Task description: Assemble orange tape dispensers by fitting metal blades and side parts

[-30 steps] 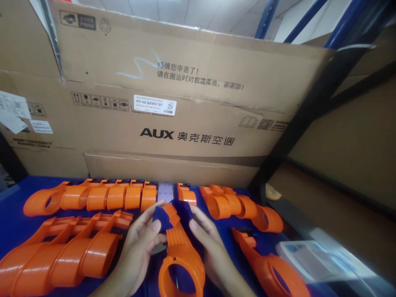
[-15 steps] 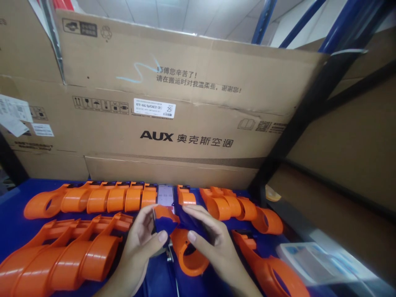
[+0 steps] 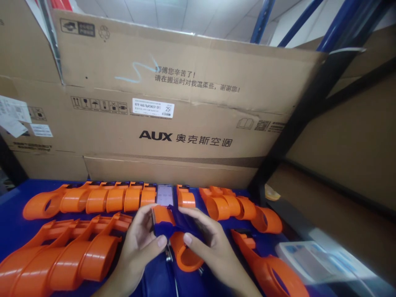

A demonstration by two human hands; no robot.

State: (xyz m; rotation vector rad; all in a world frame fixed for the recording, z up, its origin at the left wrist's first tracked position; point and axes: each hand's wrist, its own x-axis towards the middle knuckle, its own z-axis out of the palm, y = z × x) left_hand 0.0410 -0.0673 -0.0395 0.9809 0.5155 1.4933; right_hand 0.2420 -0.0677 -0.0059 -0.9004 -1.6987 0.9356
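Between my hands is an orange tape dispenser, its open ring hanging low and towards the right. A dark blue part sits across its orange head. My left hand grips the head from the left, thumb in front and fingers behind. From the right, my right hand wraps its fingers around the blue side, with the thumb on the orange ring. My palms and fingers hide much of the joint between the blue and orange parts. Some small metal shows just below the head.
Rows of orange tape dispensers lie on the blue table to both sides. A phone showing a timer stands behind my hands. Cardboard walls the back, a dark rack post the right. A whitish pack lies right.
The blue part has risen and turned against the orange head. The dispenser's ring has shifted slightly left, and my right thumb has moved a little left with it.
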